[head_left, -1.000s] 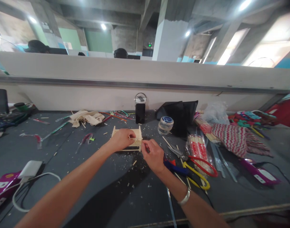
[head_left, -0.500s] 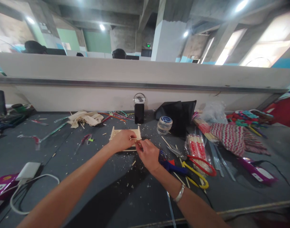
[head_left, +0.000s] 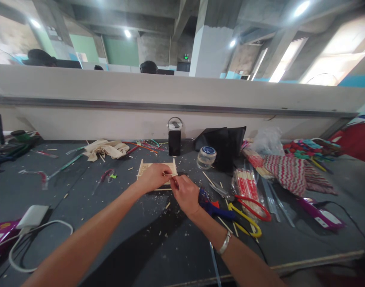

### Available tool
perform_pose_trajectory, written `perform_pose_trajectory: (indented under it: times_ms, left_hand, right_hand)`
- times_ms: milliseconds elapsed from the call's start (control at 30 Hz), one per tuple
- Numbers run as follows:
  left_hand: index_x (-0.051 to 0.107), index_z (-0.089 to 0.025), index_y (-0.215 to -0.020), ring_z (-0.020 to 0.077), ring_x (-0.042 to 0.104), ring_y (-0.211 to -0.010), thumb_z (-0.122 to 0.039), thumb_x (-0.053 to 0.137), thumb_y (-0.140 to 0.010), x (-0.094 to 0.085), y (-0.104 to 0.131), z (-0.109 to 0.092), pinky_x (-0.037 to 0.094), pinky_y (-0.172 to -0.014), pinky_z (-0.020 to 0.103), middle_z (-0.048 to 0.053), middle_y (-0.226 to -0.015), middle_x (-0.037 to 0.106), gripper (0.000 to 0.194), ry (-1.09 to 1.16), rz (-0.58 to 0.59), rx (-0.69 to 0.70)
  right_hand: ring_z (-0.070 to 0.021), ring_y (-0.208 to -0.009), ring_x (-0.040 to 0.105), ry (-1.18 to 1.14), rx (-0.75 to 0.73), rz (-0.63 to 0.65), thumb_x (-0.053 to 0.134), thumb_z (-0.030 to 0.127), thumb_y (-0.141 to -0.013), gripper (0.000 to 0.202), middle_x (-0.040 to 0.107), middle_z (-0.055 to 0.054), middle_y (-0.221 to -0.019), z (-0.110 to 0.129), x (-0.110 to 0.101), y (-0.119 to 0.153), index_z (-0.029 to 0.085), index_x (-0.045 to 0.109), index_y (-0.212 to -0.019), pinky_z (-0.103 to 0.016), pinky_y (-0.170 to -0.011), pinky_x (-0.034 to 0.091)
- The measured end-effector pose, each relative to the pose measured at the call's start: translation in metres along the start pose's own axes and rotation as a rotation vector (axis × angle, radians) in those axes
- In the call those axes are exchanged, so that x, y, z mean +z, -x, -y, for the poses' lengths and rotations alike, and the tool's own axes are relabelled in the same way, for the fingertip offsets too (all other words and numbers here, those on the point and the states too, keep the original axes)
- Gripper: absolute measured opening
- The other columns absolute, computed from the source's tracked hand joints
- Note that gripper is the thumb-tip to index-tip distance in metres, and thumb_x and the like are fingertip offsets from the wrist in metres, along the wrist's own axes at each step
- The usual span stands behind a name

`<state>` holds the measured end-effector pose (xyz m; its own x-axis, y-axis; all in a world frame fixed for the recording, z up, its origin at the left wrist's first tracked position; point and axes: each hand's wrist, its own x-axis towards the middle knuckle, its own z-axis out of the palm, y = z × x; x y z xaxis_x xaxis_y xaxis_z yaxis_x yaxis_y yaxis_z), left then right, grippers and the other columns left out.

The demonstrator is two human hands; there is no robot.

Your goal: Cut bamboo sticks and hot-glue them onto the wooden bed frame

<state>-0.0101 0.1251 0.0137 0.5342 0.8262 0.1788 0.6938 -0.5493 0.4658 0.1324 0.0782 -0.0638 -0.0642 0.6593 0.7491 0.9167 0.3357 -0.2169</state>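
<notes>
A small pale wooden frame made of sticks (head_left: 143, 166) lies on the dark table, partly hidden under my hands. My left hand (head_left: 154, 176) is over its right part, fingers closed on a thin wooden stick (head_left: 169, 174). Just right of it, my right hand (head_left: 185, 193) has its fingertips pinched together at the frame's right front corner, close to the left fingertips. What the right fingers hold is too small to make out. Wood chips are scattered around the frame.
Red-handled scissors (head_left: 254, 207), a blue tool (head_left: 220, 211) and yellow handles (head_left: 245, 223) lie right of my right hand. Behind stand a black phone (head_left: 174, 142) and a clear jar (head_left: 206, 158). A cloth (head_left: 106, 149) lies back left, a white adapter (head_left: 34, 216) front left.
The whole view has shifted very slightly. Both hands stay at the frame, with hardly any movement of the fingers.
</notes>
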Motion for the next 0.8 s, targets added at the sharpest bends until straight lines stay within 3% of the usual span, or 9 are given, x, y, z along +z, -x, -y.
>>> perform_pose_trajectory:
  times_ms: [800]
  left_hand:
    - [0.072,-0.016,-0.076,0.0145,0.061,-0.069,-0.018,0.055,-0.076,0.0014,-0.0006,0.0003,0.041,-0.062,0.023,0.003,-0.076,0.072,0.018,0.005,-0.012,-0.007]
  right_hand:
    - [-0.0136,-0.067,0.056,0.004,-0.007,0.017,0.053,0.022,-0.090,0.019,0.061,-0.002,-0.068,-0.0002,0.0009,-0.0002,0.019,0.061,-0.073,-0.023,-0.063,0.036]
